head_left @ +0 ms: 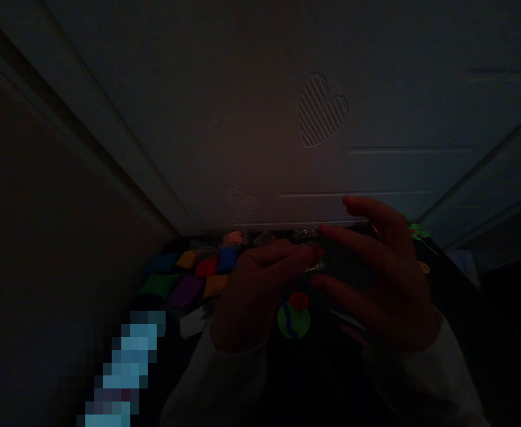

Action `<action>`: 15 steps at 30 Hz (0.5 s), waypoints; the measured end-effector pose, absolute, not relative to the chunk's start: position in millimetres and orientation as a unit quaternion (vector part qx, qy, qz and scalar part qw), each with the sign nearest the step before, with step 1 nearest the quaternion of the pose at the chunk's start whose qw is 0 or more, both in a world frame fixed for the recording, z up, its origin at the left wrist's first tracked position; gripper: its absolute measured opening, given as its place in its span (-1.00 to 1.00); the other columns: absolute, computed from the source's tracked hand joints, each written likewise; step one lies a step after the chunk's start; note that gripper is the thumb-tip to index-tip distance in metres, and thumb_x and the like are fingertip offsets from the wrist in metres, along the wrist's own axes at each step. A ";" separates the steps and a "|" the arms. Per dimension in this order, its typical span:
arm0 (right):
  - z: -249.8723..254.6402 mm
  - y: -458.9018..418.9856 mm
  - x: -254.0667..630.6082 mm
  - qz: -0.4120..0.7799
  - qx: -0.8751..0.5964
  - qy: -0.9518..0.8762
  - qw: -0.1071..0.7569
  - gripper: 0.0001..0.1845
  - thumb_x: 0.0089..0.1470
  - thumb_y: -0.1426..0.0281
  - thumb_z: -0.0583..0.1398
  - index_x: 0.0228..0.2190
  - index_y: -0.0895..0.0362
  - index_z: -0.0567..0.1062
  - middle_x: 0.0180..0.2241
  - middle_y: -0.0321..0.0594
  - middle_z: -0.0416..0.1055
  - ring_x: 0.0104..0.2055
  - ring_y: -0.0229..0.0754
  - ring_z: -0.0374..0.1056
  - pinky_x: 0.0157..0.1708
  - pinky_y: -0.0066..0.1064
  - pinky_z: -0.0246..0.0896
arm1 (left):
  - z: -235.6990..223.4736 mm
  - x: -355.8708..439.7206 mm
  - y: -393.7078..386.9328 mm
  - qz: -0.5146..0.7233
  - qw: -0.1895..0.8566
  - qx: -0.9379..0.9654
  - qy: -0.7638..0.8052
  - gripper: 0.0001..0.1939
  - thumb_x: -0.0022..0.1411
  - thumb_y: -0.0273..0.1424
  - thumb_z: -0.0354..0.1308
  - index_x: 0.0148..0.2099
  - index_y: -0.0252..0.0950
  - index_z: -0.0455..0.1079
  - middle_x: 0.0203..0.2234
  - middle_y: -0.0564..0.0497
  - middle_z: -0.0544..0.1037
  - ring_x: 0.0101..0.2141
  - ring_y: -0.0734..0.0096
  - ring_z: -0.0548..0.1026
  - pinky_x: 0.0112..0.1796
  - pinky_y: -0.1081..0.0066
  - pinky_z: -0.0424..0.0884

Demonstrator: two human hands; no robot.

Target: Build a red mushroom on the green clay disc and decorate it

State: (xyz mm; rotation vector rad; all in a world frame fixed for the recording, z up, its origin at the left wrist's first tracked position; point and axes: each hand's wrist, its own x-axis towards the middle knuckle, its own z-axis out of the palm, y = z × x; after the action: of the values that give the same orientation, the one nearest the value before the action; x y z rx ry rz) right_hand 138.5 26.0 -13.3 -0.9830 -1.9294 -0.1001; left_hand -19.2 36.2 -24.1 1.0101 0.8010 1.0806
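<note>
Head view is very dark: the left hand (249,296) and right hand (376,279) meet over a black tray (438,279), fingers (353,207) pinched together on a small clear wrapper (314,267) held between them, above a green and red pot (294,317). Coloured packets (198,270) lie in the tray's left part, near a white panel (332,89) with heart shapes. Judging by the gloom and the light fingertip grip, the wrapper could slip and fall among the packets, where it would be hard to spot.
</note>
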 end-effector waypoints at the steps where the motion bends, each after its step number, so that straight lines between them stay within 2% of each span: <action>1: -12.7 24.9 136.8 -0.057 -0.402 -0.788 0.463 -0.55 -0.16 0.30 0.28 -0.16 0.12 0.41 0.04 -0.07 0.12 0.08 -0.04 0.07 0.01 -0.17 0.06 | -24.5 -18.7 35.9 0.480 0.664 0.451 0.355 -0.91 0.01 -0.34 0.19 -0.40 -0.21 0.50 -0.42 0.11 0.52 -0.30 0.41 0.44 -0.29 0.45 0.33; 6: -11.3 23.0 132.8 -0.081 -0.407 -0.785 0.460 -0.68 -0.12 0.35 0.25 -0.23 0.11 0.45 0.01 -0.09 0.16 0.05 -0.05 0.09 -0.01 -0.15 0.08 | -26.3 -17.8 35.3 0.487 0.654 0.458 0.354 -0.92 0.02 -0.35 0.18 -0.43 -0.19 0.49 -0.46 0.14 0.52 -0.36 0.50 0.42 -0.34 0.51 0.31; 11: -11.3 24.0 134.8 -0.075 -0.405 -0.785 0.464 -0.72 -0.11 0.41 0.24 -0.26 0.13 0.46 0.00 -0.09 0.19 0.04 -0.09 0.12 -0.02 -0.18 0.10 | -25.2 -15.9 35.9 0.488 0.644 0.463 0.365 -0.91 -0.01 -0.33 0.20 -0.42 -0.21 0.49 -0.45 0.08 0.51 -0.31 0.37 0.42 -0.29 0.41 0.32; 15: -12.2 24.2 135.0 -0.069 -0.399 -0.788 0.464 -0.71 -0.12 0.41 0.25 -0.25 0.13 0.46 0.00 -0.09 0.21 0.03 -0.09 0.14 -0.04 -0.18 0.13 | -24.3 -16.1 36.0 0.494 0.647 0.456 0.361 -0.92 -0.03 -0.32 0.20 -0.44 -0.20 0.49 -0.48 0.10 0.49 -0.37 0.43 0.41 -0.30 0.43 0.32</action>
State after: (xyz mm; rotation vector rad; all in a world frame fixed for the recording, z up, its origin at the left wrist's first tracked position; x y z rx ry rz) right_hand 135.0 24.2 -12.2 -0.9808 -1.9359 -0.1694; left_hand -16.1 36.0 -24.3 1.0361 0.8211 1.1229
